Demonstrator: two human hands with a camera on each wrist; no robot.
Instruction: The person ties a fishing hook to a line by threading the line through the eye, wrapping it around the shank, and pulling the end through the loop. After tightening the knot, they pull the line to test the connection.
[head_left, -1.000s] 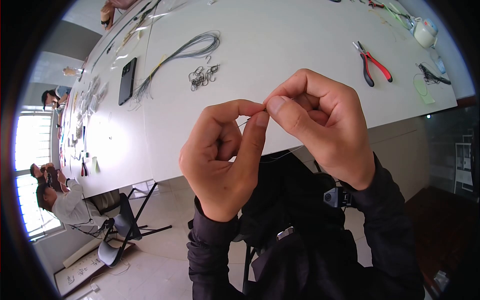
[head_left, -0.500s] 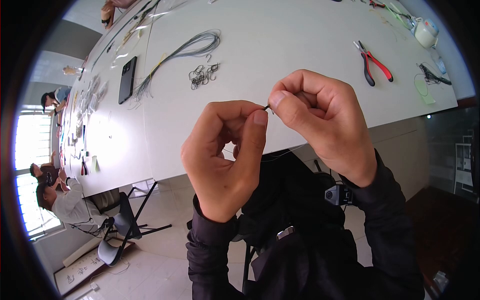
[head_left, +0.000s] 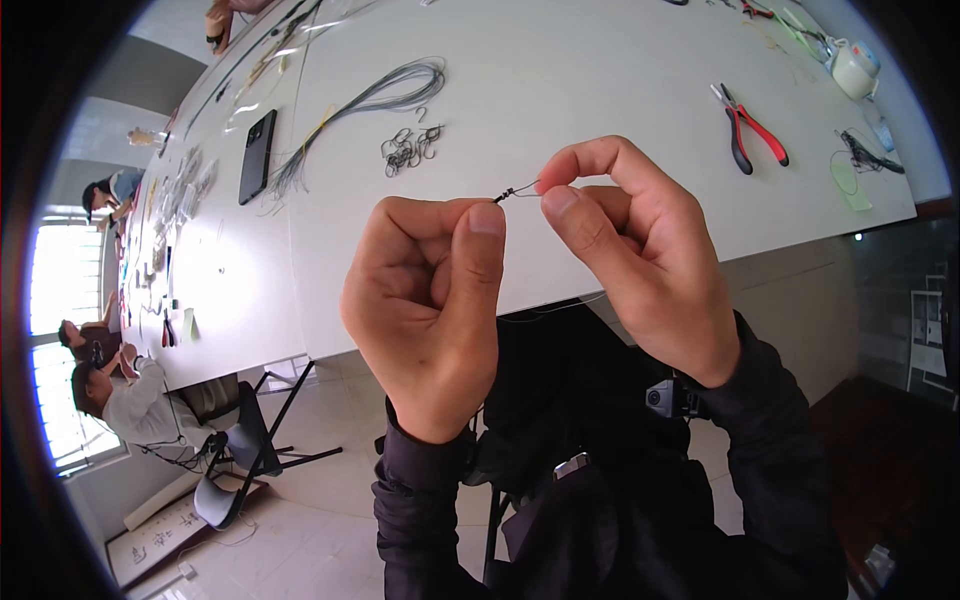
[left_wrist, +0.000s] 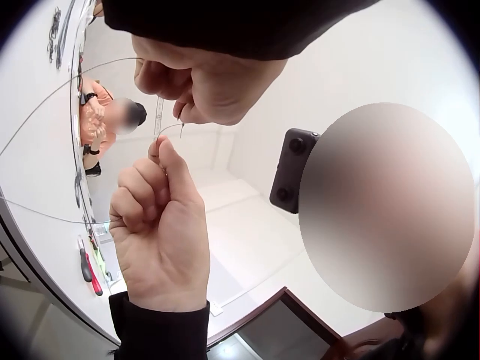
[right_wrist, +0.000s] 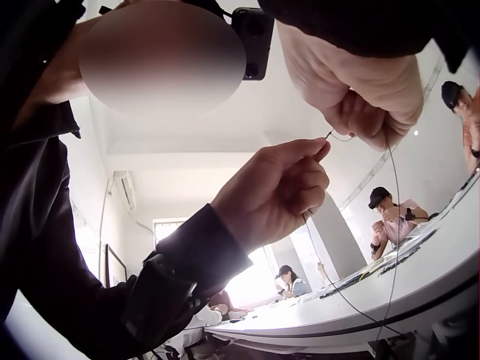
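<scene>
In the head view my left hand (head_left: 425, 310) pinches a small dark knobbly piece, like a fishing swivel (head_left: 508, 191), between thumb and index fingertip. My right hand (head_left: 640, 250) faces it from the right, thumb and index holding a thin line (head_left: 526, 195) that spans the short gap from the piece. The other fingers of both hands are curled in. In the right wrist view a long strand (right_wrist: 397, 217) hangs from the right hand (right_wrist: 352, 90), and another runs down from the left hand (right_wrist: 277, 187). Both fingertips partly cover the small piece.
On the white table (head_left: 600, 90) lie a pile of hooks (head_left: 408, 152), a bundle of grey line (head_left: 390, 88), a black phone (head_left: 258, 157) and red-and-black pliers (head_left: 750, 130). A white container (head_left: 853, 70) stands far right. Other people sit around the table.
The hands have moved apart, the left going left and slightly up. The dark piece and thin line now show between the fingertips, which were together a second ago.
</scene>
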